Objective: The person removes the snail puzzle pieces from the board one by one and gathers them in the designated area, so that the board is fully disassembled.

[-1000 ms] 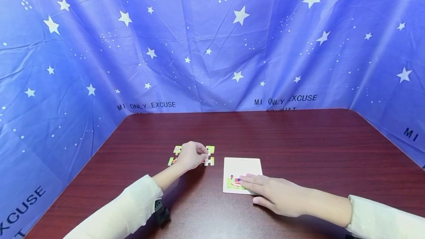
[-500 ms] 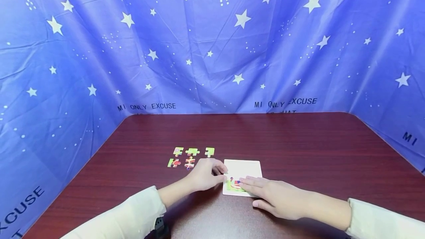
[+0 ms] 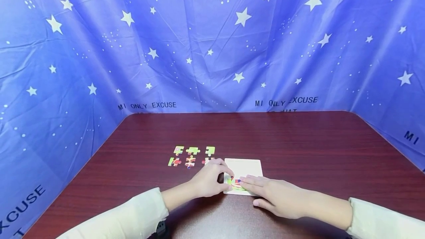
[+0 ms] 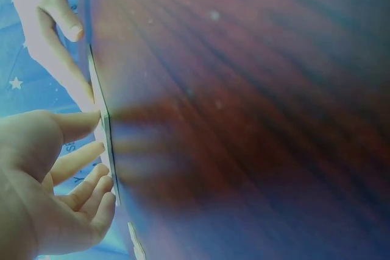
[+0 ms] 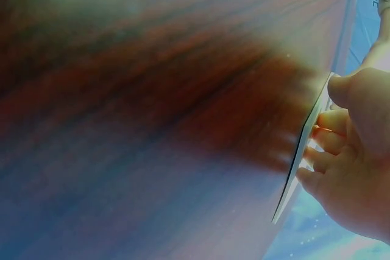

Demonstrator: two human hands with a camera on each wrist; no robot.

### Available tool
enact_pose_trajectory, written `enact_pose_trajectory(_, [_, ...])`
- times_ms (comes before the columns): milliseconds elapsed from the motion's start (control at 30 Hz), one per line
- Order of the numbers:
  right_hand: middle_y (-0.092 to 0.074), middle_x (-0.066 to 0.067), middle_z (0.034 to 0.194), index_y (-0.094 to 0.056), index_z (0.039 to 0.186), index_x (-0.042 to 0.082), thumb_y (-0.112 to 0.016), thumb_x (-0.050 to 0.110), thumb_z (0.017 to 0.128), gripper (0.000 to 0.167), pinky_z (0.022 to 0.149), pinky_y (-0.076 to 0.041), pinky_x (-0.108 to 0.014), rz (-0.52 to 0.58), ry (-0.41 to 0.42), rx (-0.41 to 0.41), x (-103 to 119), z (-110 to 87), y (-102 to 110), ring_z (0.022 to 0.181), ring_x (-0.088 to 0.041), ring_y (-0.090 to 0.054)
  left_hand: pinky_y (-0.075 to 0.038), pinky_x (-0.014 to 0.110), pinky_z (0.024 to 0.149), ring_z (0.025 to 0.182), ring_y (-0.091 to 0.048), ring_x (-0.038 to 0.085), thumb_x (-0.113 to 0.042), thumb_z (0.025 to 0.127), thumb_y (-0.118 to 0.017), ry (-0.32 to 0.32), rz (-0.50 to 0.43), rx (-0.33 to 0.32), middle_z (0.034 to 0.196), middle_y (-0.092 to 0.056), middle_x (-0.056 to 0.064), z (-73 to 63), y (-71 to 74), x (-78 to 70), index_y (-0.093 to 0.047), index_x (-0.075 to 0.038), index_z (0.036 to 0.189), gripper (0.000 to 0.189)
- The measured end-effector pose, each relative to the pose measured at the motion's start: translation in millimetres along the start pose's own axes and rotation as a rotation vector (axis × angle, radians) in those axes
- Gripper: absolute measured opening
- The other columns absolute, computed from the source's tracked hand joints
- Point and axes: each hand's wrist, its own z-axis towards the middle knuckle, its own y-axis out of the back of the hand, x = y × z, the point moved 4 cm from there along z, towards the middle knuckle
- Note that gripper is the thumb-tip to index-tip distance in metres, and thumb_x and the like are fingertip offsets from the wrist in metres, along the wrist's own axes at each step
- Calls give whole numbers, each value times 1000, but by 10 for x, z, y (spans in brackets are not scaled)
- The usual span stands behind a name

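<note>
A square white puzzle board [image 3: 245, 167] lies flat on the table, with colourful jigsaw pieces [image 3: 237, 183] along its near side, partly under fingers. My right hand [image 3: 282, 196] rests on the board's right side, fingers straight over the pieces. At the left edge is my left hand [image 3: 208, 178], its thumb and index finger bent and apart, touching the board around the leftmost piece; nothing is seen held up between them. In the left wrist view the left thumb [image 4: 82, 125] meets the edge of the board [image 4: 106, 129].
Several loose jigsaw pieces [image 3: 192, 151] lie in two rows left of the board; one [image 3: 208, 160] is partly hidden behind the left hand. The dark red table [image 3: 299, 139] is backed by a blue star-patterned cloth [image 3: 199, 28].
My left hand has moved from the loose pieces rightward to the board's left edge, then slightly nearer along it. The loose pieces came into view. My right hand has stayed on the board.
</note>
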Motion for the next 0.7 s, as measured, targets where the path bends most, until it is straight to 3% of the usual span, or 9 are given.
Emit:
enact_pose_trajectory(167, [-49, -4, 147, -41, 146, 16, -48, 34, 100, 49, 93, -54, -38, 8, -2, 3, -2, 3, 3, 130, -22, -53, -46, 19, 79, 90, -59, 16, -14, 72, -82, 4, -86, -4, 93, -68, 2, 43, 23, -19, -74, -10, 94, 24])
enact_pose_trajectory(367, [-49, -2, 147, -43, 145, 17, -50, 33, 100, 49, 91, -55, -38, -2, 6, 2, -5, 14, 9, 130, -22, -53, -48, 19, 77, 84, -62, 14, -6, 70, -83, 65, -218, 17, 88, -68, 4, 75, 37, -26, -69, -6, 92, 26])
enact_pose_trajectory(700, [-49, -1, 148, -46, 143, 17, -49, 36, 100, 48, 92, -54, -39, -17, -4, 14, 7, 33, 24, 131, -22, -52, -45, 13, 64, 72, -55, 9, 5, 68, -79, 90, -367, 31, 80, -66, 8, 84, 18, -22, -67, 1, 92, 27])
